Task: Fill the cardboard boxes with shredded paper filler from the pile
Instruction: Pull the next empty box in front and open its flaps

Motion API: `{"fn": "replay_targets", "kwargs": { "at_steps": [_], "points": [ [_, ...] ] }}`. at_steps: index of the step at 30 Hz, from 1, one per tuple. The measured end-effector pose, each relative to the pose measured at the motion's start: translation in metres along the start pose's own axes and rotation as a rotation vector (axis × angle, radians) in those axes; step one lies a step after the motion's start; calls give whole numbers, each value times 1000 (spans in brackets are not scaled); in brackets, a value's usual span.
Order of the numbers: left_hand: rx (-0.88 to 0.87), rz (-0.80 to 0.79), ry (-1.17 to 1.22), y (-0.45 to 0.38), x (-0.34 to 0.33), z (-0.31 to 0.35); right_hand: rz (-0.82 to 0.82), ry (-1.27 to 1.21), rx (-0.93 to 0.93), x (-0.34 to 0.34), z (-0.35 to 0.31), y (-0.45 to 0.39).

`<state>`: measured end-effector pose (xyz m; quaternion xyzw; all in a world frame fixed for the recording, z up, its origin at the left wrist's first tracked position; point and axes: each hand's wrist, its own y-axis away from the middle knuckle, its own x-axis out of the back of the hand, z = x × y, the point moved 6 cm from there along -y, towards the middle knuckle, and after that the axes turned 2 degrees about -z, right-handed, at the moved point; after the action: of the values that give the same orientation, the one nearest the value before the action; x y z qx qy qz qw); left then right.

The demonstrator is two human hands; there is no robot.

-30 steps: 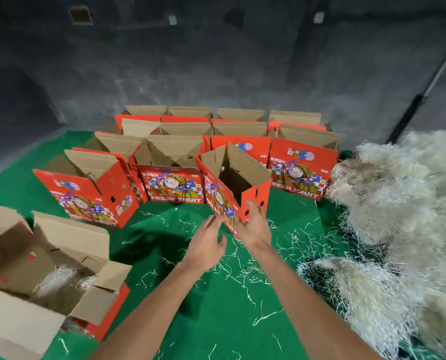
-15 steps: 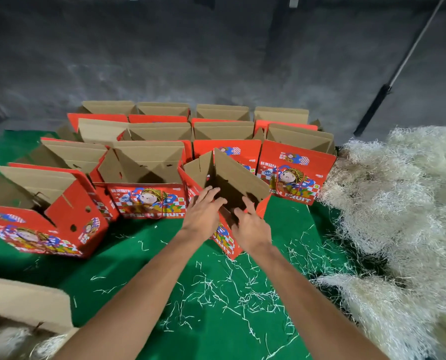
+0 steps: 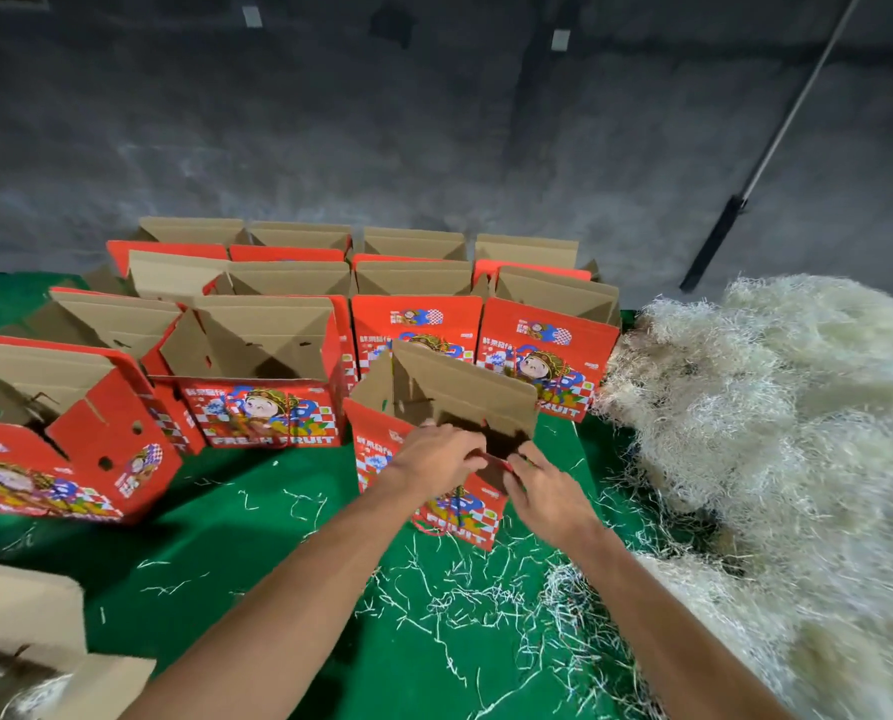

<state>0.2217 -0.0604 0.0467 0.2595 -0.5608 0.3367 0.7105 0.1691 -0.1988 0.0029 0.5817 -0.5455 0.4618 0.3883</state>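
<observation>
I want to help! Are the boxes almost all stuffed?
Not nearly. Done: only the box at bottom left shows paper inside. In hand: the left hand and right hand grip the near red box, which looks empty. Left: the rows behind and the big paper pile.

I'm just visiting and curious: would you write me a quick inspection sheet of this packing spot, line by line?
Surface: green mat, with loose paper strands scattered over it.
Job's things: open red box nearest the hands, turned corner-on, flaps up, inside dark; further red boxes open in rows behind; shredded paper pile to the right.
Clutter: plain cardboard box at lower left with some filler inside.
Grippers: left hand and right hand both grip the near rim of the open red box.
Cables: nothing seen.
Surroundings: dark grey wall; a long pole leans against it at right.
</observation>
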Motion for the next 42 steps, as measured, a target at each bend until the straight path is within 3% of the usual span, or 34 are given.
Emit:
{"fn": "replay_targets", "kwargs": {
  "at_steps": [6,12,19,26,30,35,37,39,42],
  "points": [
    [-23,-100,14,12,-10,33,78,-38,-23,18,13,32],
    [-82,-183,121,36,-21,61,190,-219,-274,29,40,43],
    [-97,-249,165,66,-33,75,27,-407,-458,8,31,48],
    [-85,-365,250,81,-38,80,-21,-315,-534,7,31,61],
    [55,-505,448,83,-54,82,-66,-346,-531,4,33,65],
    [219,-679,277,99,-89,59,-84,-282,-619,3,39,72],
    [283,-763,319,110,-106,53,-64,-227,-618,5,44,72],
    [303,-724,321,117,-119,48,-55,-149,-607,5,47,72],
    [258,-525,165,117,-130,43,-83,11,-587,2,51,73]
  ]
}}
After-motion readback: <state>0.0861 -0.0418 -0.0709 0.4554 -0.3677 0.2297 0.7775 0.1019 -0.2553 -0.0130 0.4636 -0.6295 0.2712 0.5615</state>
